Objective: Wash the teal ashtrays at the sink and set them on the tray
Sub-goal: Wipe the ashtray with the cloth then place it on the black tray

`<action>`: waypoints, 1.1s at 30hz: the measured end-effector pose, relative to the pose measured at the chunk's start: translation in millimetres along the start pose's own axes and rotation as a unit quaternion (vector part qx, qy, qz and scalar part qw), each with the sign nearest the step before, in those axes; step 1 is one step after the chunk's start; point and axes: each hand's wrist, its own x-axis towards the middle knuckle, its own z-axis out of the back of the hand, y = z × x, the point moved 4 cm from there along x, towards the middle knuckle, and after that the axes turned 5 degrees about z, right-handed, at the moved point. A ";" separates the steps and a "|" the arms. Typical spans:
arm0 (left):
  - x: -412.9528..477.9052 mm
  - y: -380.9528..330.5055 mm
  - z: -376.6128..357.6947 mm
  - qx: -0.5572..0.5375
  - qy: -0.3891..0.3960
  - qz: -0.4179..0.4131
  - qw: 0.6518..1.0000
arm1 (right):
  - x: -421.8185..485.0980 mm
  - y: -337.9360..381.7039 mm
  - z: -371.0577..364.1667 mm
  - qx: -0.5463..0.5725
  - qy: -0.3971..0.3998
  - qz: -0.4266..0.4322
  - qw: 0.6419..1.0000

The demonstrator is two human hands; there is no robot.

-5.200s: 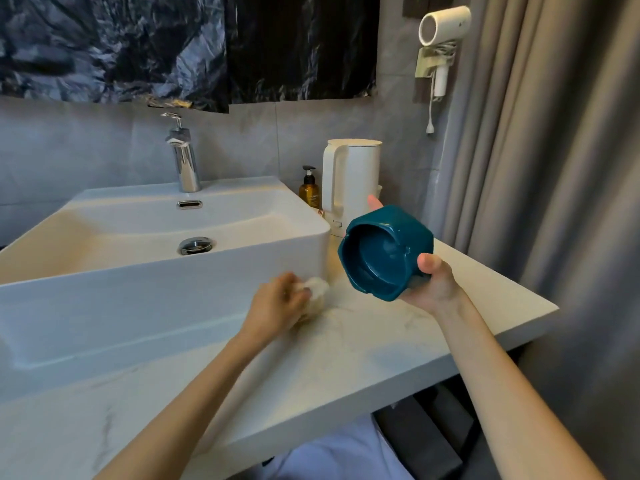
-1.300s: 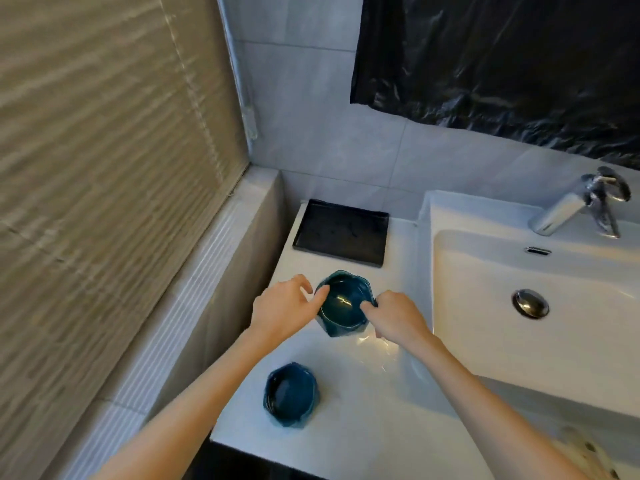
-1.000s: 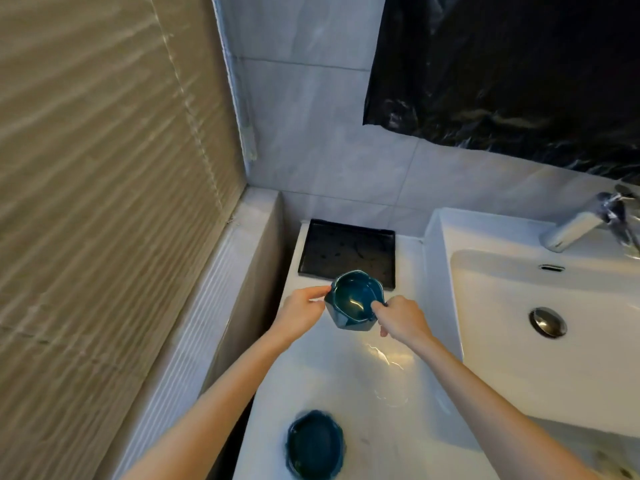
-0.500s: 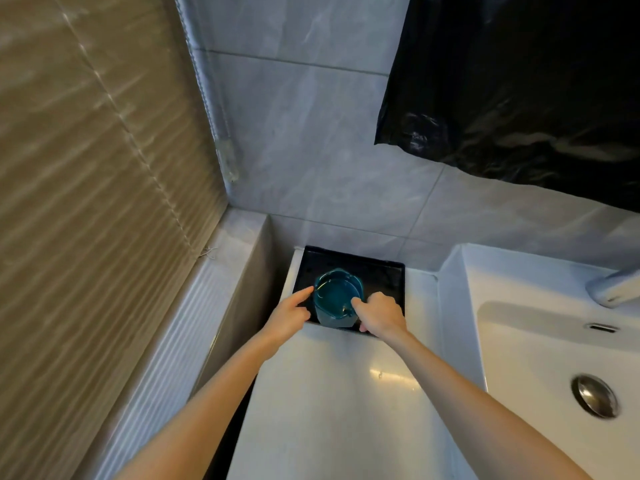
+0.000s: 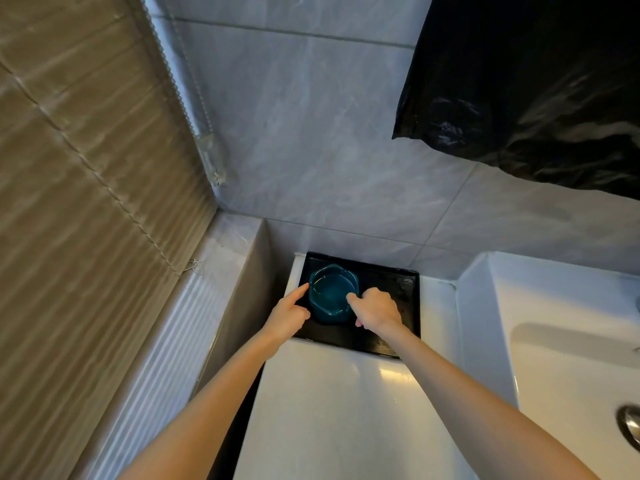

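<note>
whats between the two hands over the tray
The teal ashtray, upright on the black tray, left hand and right hand at its sides; head view.

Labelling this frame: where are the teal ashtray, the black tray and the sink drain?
teal ashtray (image 5: 330,294): head view, inner floor.
black tray (image 5: 389,277): head view, bare floor towards its far right corner.
sink drain (image 5: 630,427): head view, metal cap.
</note>
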 end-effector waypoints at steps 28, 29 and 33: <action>-8.9 48.6 13.6 0.168 -0.171 -0.076 0.968 | -11.9 16.1 -11.0 -0.073 -0.110 0.233 0.963; -9.0 48.4 13.3 0.172 -0.172 -0.076 0.967 | -10.4 17.3 -10.4 -0.070 -0.111 0.228 0.965; -9.1 48.4 12.6 0.179 -0.178 -0.078 0.964 | -4.6 18.1 -9.1 -0.077 -0.108 0.224 0.965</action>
